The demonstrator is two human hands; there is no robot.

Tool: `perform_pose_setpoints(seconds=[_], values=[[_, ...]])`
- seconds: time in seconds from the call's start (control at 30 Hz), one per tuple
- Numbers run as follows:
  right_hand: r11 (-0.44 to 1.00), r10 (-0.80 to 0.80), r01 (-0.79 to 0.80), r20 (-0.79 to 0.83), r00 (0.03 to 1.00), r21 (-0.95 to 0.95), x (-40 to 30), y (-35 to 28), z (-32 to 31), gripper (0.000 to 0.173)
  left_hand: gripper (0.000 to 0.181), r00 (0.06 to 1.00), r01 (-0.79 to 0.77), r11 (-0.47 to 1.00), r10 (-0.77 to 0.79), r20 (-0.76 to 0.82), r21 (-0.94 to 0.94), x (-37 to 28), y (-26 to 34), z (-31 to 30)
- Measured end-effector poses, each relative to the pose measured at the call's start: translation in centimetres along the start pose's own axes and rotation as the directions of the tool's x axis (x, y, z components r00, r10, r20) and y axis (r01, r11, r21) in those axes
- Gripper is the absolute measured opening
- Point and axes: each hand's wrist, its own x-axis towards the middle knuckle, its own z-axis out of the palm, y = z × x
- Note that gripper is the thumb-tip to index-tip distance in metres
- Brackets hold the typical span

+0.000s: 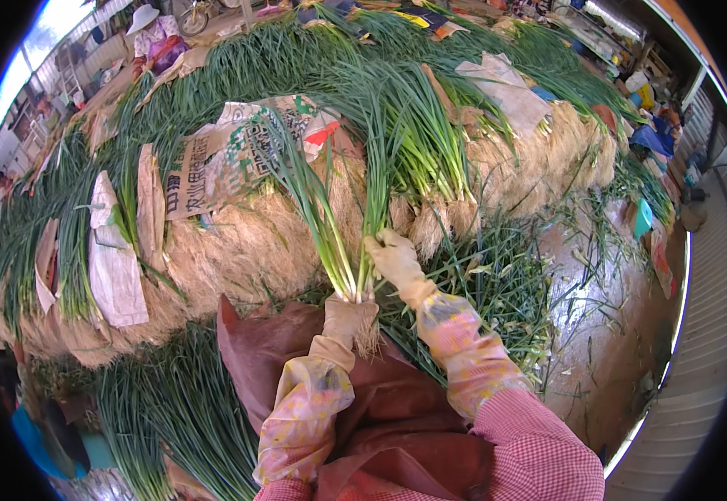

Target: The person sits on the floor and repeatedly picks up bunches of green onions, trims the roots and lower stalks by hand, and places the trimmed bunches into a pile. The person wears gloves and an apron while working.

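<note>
My gloved left hand (346, 318) is closed around the lower white stalks of a small bunch of green onions (338, 263), just above my lap; their pale roots hang below the fist. At the right side of the same bunch, my gloved right hand (395, 255) touches the stalks with its fingers bent; whether it grips a leaf is hard to tell. Just beyond lies a thicker cluster of green onions (435, 150) with bushy roots. A reddish-brown apron (388, 401) covers my lap.
A long pile of green onions (244, 244) spans the front, roots towards me, with a printed sack (232, 156) on it. Leaf trimmings (501, 282) litter the floor at right. More green onions (182, 401) lie at lower left. A person in a hat (154, 37) sits far left.
</note>
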Motion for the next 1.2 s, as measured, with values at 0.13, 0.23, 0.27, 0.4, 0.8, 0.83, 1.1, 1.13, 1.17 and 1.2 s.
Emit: perform_pose_setpoints(seconds=[0.13, 0.23, 0.27, 0.4, 0.8, 0.83, 1.1, 1.13, 1.17, 1.2], values=[[0.833, -0.224, 0.321, -0.255, 0.941, 0.450, -5.0, 0.2, -1.7, 0.019, 0.031, 0.994, 0.100, 0.917, -0.108, 0.001, -0.387, 1.1, -1.7, -1.5], [0.842, 0.055, 0.174, -0.401, 0.914, 0.510, -4.4, -0.1, -3.9, 0.017, 0.030, 0.990, 0.127, 0.955, -0.137, -0.019, -0.267, 0.7, -0.6, -1.1], [0.838, -0.094, 0.243, -0.309, 0.946, 0.489, -3.0, 1.8, -3.8, 0.019, 0.030, 0.994, 0.096, 0.958, -0.104, -0.015, -0.271, 0.8, -0.9, -1.2], [0.996, 0.056, -0.068, -0.168, 0.984, -0.065, 3.1, 4.9, -0.9, 0.038, 0.029, 0.996, -0.074, 0.986, 0.066, -0.058, -0.148, 0.7, -0.5, -0.2], [0.982, -0.003, 0.005, 0.012, 1.000, -0.189, 3.4, -0.5, -0.7, 0.029, 0.016, 0.994, -0.076, 0.996, 0.080, -0.073, 0.052, -0.8, 0.8, 0.1], [0.994, -0.046, 0.049, 0.038, 0.998, -0.094, 2.7, -0.3, -1.6, 0.028, 0.015, 0.994, -0.067, 0.996, 0.072, -0.085, 0.053, -0.8, 0.5, 0.1], [0.831, -0.342, 0.315, 0.026, 0.939, -0.459, 4.1, 6.2, -2.2, 0.045, 0.009, 0.996, -0.032, 0.998, 0.028, -0.079, -0.052, -0.5, 1.1, 1.1], [0.915, -0.289, 0.320, 0.154, 0.945, -0.245, 2.7, 5.1, -1.3, 0.044, 0.008, 0.996, -0.007, 0.996, -0.001, -0.093, -0.084, -0.6, 1.1, 0.7], [0.960, -0.258, 0.277, 0.288, 0.922, -0.026, 1.0, 4.0, -0.8, 0.043, 0.007, 0.994, 0.018, 0.993, -0.030, -0.104, -0.116, -0.7, 1.0, 0.4], [0.974, -0.224, 0.199, 0.372, 0.901, 0.103, -1.6, 1.3, -0.7, 0.023, 0.007, 0.997, -0.014, 0.993, 0.005, -0.075, -0.115, -1.0, 1.7, 0.4]])
